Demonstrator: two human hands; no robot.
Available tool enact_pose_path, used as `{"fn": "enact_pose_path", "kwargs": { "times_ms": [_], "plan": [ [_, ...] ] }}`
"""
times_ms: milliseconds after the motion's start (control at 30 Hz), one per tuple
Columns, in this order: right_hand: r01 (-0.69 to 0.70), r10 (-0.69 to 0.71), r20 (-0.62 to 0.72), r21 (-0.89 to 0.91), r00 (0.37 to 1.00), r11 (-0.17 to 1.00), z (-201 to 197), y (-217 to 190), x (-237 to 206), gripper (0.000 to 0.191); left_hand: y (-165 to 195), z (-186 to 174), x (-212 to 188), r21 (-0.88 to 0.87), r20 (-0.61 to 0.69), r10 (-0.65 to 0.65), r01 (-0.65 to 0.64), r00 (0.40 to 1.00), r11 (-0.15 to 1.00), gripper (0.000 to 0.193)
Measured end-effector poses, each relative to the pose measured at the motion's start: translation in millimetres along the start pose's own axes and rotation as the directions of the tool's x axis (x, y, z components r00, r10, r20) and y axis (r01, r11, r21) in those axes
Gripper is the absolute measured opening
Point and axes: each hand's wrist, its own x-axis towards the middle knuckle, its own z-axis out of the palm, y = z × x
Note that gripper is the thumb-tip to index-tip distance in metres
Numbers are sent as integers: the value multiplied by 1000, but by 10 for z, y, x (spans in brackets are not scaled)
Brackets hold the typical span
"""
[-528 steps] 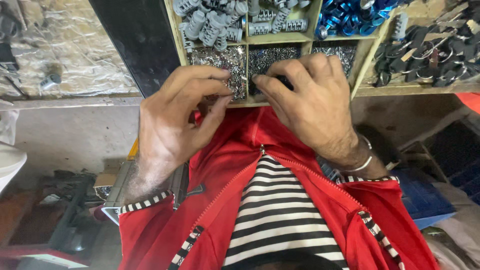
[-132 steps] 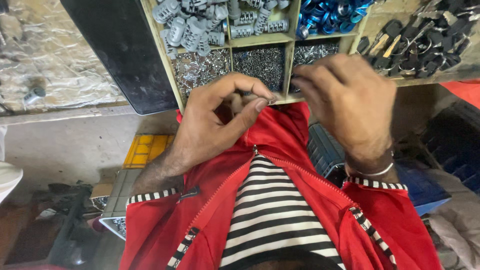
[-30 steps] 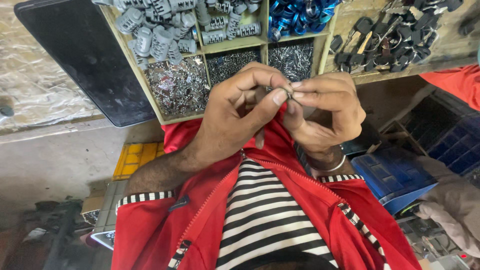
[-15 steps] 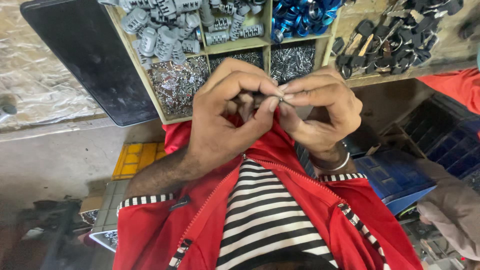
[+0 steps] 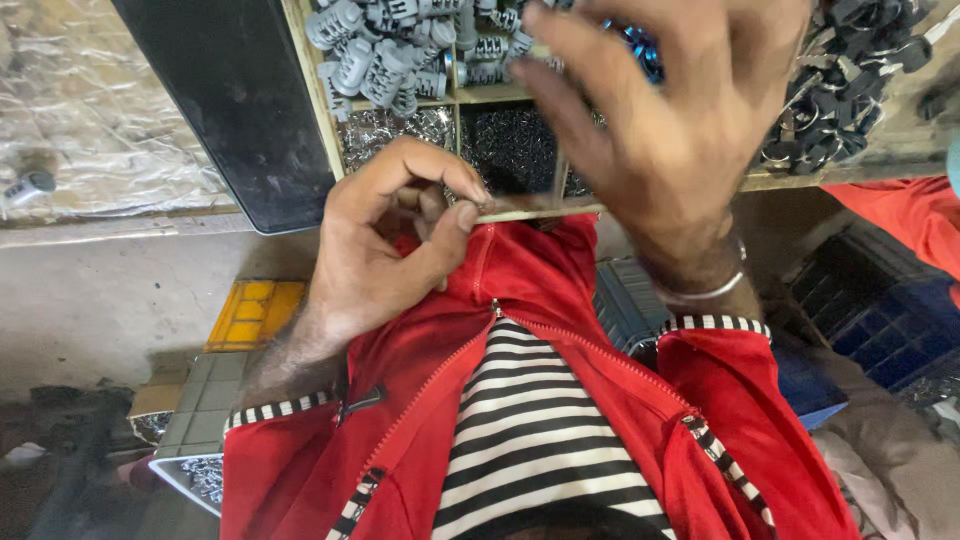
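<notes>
- Two hands up in front of the chest, working over the wooden compartment tray along the top of the frame.
- Left hand, centre-left: fingers curled, thumb and forefinger pinched shut on something tiny at about mid-frame. I can't make out the piece itself, only the pinch.
- Right hand, upper right: fingers spread and reaching down over the tray. Can't tell whether it's holding anything; blurred, palm side hidden.
- Tray contents: grey plastic parts upper left, small shiny metal bits below them, dark small parts in the next cell, black-headed keys in the upper right.
- My read: a pick-and-fit step. Left keeps the small piece, right is going for the next part from the bins.
- Next move, as I judge it, needs a clean pick of one small part from the cell under the right fingertips, then both hands brought together without loosening the left pinch.
- Black panel at upper left, not involved.
</notes>
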Motion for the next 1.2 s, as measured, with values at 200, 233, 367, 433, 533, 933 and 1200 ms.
{"fn": "enact_pose_path", "kwargs": {
  "times_ms": [200,233,367,433,533,933,1200],
  "plan": [
    [-31,31,11,-63,999,998,75,-25,90,34,-98,79,-20,-65,-11,125,-125,992,990,15],
    [-10,9,7,160,1000,987,36,-24,51,32,-112,78,-17,-103,-9,152,-152,988,983,14],
    [-129,295,19,924,955,359,26,-215,-249,32,-191,29,57,-389,123,100,-45,987,920,12],
    [-225,498,161,972,852,72,73,-372,-470,31,-215,38,75,-463,187,90,8,978,886,10],
    [-273,449,143,931,882,241,155,-401,-730,33,-223,69,98,-410,166,98,-22,981,912,7],
    [-275,391,65,814,918,511,193,-396,-727,23,-251,121,66,-354,139,24,27,990,935,8],
    [-269,330,76,761,941,591,131,-370,-672,29,-221,109,39,-207,76,-5,21,997,978,18]
  ]
}}
